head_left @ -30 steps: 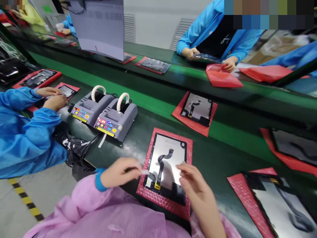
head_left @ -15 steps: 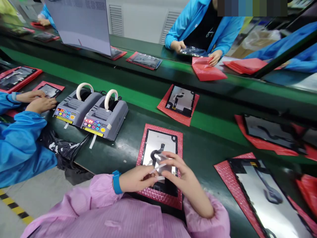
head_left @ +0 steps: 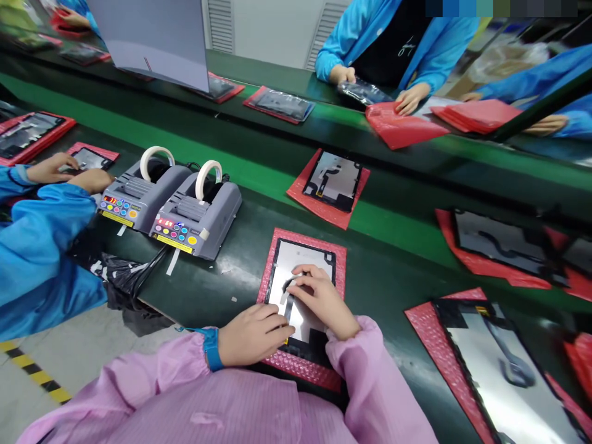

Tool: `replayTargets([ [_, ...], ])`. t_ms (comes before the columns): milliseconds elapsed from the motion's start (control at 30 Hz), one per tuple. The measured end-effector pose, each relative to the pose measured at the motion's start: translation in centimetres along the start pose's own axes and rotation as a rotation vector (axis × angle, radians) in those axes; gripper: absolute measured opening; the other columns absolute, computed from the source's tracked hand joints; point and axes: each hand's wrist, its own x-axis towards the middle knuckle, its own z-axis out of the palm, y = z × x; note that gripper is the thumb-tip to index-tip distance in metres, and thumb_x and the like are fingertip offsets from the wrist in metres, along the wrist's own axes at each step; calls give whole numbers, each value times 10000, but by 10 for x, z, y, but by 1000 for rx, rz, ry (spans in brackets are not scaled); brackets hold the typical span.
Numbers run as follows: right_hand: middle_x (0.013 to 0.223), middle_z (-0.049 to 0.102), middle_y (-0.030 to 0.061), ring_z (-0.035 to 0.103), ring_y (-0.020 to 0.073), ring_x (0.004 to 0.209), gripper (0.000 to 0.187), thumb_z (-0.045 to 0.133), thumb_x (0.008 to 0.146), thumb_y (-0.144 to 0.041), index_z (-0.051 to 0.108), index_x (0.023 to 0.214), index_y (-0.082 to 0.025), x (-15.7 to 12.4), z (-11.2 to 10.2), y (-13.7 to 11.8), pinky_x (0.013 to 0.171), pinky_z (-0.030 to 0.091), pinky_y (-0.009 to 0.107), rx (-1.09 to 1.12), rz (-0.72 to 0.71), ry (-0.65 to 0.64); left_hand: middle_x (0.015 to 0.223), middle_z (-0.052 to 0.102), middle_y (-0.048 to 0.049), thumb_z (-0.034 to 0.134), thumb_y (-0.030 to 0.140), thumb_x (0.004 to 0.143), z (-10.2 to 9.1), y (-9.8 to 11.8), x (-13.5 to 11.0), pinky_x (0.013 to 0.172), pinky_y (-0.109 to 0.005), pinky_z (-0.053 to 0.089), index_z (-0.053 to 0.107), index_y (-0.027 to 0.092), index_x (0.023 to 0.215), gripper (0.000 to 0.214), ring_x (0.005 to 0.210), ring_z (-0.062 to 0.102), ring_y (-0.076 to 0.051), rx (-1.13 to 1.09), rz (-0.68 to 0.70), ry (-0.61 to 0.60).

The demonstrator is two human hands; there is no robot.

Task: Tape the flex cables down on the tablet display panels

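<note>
A tablet screen panel (head_left: 303,254) lies silver back up on a red bubble-wrap sheet (head_left: 341,271) in front of me. A dark, curved flex cable (head_left: 289,308) runs along its back. My right hand (head_left: 319,299) is over the panel's middle, thumb and finger pinching a short strip of whitish tape (head_left: 285,295) against the bend of the cable. My left hand (head_left: 256,333) rests across the panel's lower left edge, fingers stretched out and tips by the cable's lower part. Its palm covers the panel's left corner.
Two tape dispensers (head_left: 194,222) stand at the left, each with a tape roll and a strip sticking out. Another panel (head_left: 335,179) on red wrap sits ahead, and a larger-looking one (head_left: 509,364) at right. Co-workers in blue sleeves work at left and across the bench.
The tape strip, held up between both hands before, is now down at the cable in my right fingers. My left hand has let go and spread onto the panel's lower left.
</note>
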Motion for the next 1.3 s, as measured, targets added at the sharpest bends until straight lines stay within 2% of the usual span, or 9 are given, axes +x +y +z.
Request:
replayTargets([
  [400,1099,607,63,536,251,1059,182,634,875,-368,727,777,-247,7,7,7,998,390,488,-120,-20,37,1382,549,-67,491,197,945,-5,-14,4,972,-397,387,560,192,1232,296,1289,437,-283,119,-49,2],
  [633,1081,569,63,534,252,1048,155,653,855,-389,662,796,-246,5,10,-3,955,428,455,-149,-12,80,1409,538,-75,488,211,953,-2,-13,3,987,-413,385,567,218,1239,297,1334,418,-287,120,-91,-28],
  [733,1075,534,68,537,254,1033,283,720,789,-454,582,908,-238,9,10,-6,898,453,419,-137,27,164,1431,524,-83,483,203,955,0,-14,0,1001,-425,384,561,216,1253,309,1345,412,-289,95,-91,-36],
  [833,1085,500,78,546,242,977,395,690,798,-506,516,1011,-223,18,8,-2,838,458,392,-140,117,335,1410,544,-95,480,198,952,-1,-15,-1,1020,-452,383,554,220,1260,318,1348,413,-297,-9,-115,-23],
  [967,1065,514,89,543,231,949,300,549,902,-493,566,1000,-209,18,0,2,875,437,409,-115,126,564,1217,630,-92,444,108,920,-8,-18,5,1007,-389,434,536,203,1211,319,1199,533,-222,-406,-312,167],
  [1067,1118,560,77,512,254,1110,255,523,937,-457,644,1033,-254,2,-4,-6,1008,360,458,-63,-31,409,1101,627,-75,399,20,855,-16,-20,14,979,-371,455,550,198,1113,348,1079,557,-196,-598,-370,313],
  [1167,1189,566,53,506,256,1158,186,628,884,-457,706,935,-297,-18,-4,-16,1035,351,451,49,-95,166,1063,607,-65,396,-12,800,-21,-20,23,986,-403,441,572,204,1066,385,1065,532,-208,-606,-320,300],
  [1233,1160,564,55,522,248,1130,178,659,863,-448,718,834,-283,-27,-3,-16,1015,378,428,122,-61,157,1079,591,-66,395,-20,791,-22,-20,28,993,-409,440,587,211,1092,425,1075,519,-211,-584,-306,261],
  [1300,1107,557,62,532,242,1097,210,645,869,-449,710,799,-262,-34,-5,-9,995,390,422,167,29,273,1142,570,-77,392,-16,810,-21,-21,32,1025,-425,427,586,221,1178,479,1127,494,-220,-526,-323,244],
])
